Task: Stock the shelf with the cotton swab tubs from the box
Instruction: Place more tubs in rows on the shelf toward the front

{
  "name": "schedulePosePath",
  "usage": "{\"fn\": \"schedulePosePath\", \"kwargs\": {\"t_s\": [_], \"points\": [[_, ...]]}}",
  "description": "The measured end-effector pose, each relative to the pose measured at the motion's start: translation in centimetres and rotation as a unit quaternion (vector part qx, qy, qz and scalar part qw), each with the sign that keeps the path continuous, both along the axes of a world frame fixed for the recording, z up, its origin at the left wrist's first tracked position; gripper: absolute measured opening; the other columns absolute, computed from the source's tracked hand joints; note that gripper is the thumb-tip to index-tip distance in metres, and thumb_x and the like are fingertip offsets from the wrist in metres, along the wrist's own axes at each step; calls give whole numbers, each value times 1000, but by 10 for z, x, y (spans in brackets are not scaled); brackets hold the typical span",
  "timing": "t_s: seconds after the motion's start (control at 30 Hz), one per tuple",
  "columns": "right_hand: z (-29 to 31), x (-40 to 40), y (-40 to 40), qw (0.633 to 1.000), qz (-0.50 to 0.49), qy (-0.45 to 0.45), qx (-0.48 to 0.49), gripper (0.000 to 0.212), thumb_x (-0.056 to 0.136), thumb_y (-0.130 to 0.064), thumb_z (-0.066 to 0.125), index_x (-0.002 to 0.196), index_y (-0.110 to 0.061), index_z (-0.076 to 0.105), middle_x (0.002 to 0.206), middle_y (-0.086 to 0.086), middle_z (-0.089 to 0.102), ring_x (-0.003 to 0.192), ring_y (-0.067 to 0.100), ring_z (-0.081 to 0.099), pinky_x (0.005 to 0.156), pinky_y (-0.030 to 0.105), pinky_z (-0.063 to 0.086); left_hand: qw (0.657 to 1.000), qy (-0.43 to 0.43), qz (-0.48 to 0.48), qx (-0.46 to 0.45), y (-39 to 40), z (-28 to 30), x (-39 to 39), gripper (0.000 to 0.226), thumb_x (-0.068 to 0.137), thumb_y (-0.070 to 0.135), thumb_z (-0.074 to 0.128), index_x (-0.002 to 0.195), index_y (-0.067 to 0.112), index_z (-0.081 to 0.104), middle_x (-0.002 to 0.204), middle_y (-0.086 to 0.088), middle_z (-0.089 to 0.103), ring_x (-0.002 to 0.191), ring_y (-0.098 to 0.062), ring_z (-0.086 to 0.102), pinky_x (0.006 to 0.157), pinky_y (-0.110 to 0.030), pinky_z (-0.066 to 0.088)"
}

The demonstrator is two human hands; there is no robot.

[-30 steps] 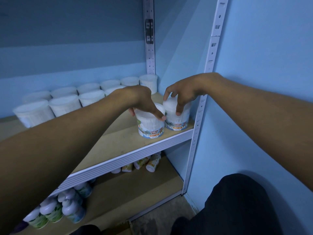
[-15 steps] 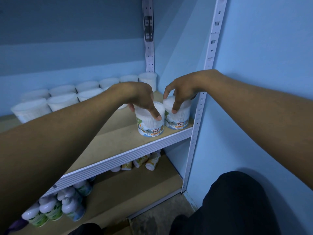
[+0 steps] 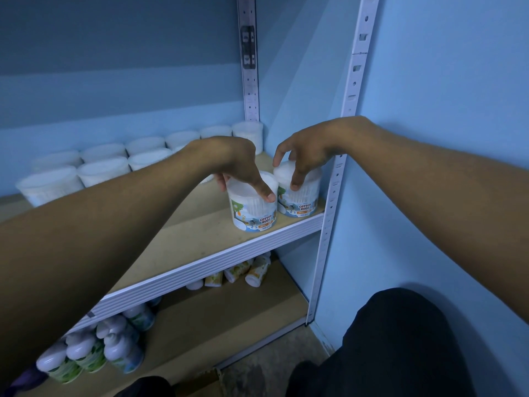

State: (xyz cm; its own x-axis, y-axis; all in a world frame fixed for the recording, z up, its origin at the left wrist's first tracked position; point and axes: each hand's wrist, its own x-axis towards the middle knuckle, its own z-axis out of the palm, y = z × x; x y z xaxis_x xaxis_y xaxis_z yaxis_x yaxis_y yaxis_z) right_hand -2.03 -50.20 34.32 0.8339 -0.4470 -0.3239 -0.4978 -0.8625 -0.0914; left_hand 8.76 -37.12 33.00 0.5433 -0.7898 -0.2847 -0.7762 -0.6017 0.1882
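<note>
Cotton swab tubs [image 3: 254, 206] [image 3: 299, 193] being set mid-frame on the shelf [image 3: 206, 224], left hand [image 3: 234, 164] and right hand [image 3: 306, 153] each clamped on one; next, letting go

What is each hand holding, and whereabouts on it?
The left hand grips the nearer cotton bud tub by its lid rim; the right hand grips the tub beside it the same way. Both stand on the shelf.
</note>
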Motion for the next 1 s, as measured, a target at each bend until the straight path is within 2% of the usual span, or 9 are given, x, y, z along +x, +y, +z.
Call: {"fn": "schedulePosePath", "kwargs": {"t_s": [0.4,0.5,0.6,0.67,0.77,0.87,0.93,1.0], "points": [[1,1,0,1000,-4,1,4,65,75,-35,86,129,-45,52,137,-2,52,117,29,55,99,40,52,1000,-2,-10,-13,6,1,-2,95,53,64,86,127,11,58,119,-4,61,85,-22,68,76,-34,62],[2,2,1,1000,-5,9,1,66,74,-37,87,129,-45,51,138,-2,52,118,29,55,99,40,52,1000,-4,-12,-13,8,0,-2,98,53,67,84,129,12,57,123,-5,60,88,-24,69,79,-36,62],[3,3,1,1000,-9,16,10,68,74,-38,87,132,-44,50,142,-1,48,122,30,52,100,41,51,1000,-16,-20,-14,12,0,0,100,55,72,81,135,17,54,128,-2,57,82,-23,69,83,-36,60],[5,5,2,1000,-8,16,11,70,75,-43,85,136,-44,49,148,0,43,130,31,48,103,44,49,999,-8,-26,-28,15,0,5,102,58,74,77,141,21,48,135,2,53,89,-23,68,85,-36,59],[8,14,5,1000,5,0,-22,66,79,-51,79,138,-43,49,152,-2,40,136,28,45,108,46,44,997,-8,-26,-67,24,1,17,90,71,76,66,143,25,47,141,6,50,92,-22,69,88,-35,58],[8,26,11,998,16,-37,-39,61,82,-53,74,137,-39,51,146,-4,47,129,25,50,106,44,46,995,-48,-26,-78,37,2,36,70,80,77,53,132,31,55,131,9,57,85,-19,70,87,-33,56],[6,37,17,997,27,-56,-44,61,84,-53,72,138,-36,51,145,-4,48,126,24,52,104,43,47,993,-83,-26,-74,49,1,51,61,82,76,50,127,35,58,128,10,60,99,-19,68,97,-35,51],[3,49,22,996,36,-70,-43,61,85,-54,71,139,-35,50,144,-3,49,124,24,53,104,43,47,991,-114,-28,-63,61,-2,65,59,86,70,50,132,33,56,136,7,56,121,-20,56,106,-36,42]]}}
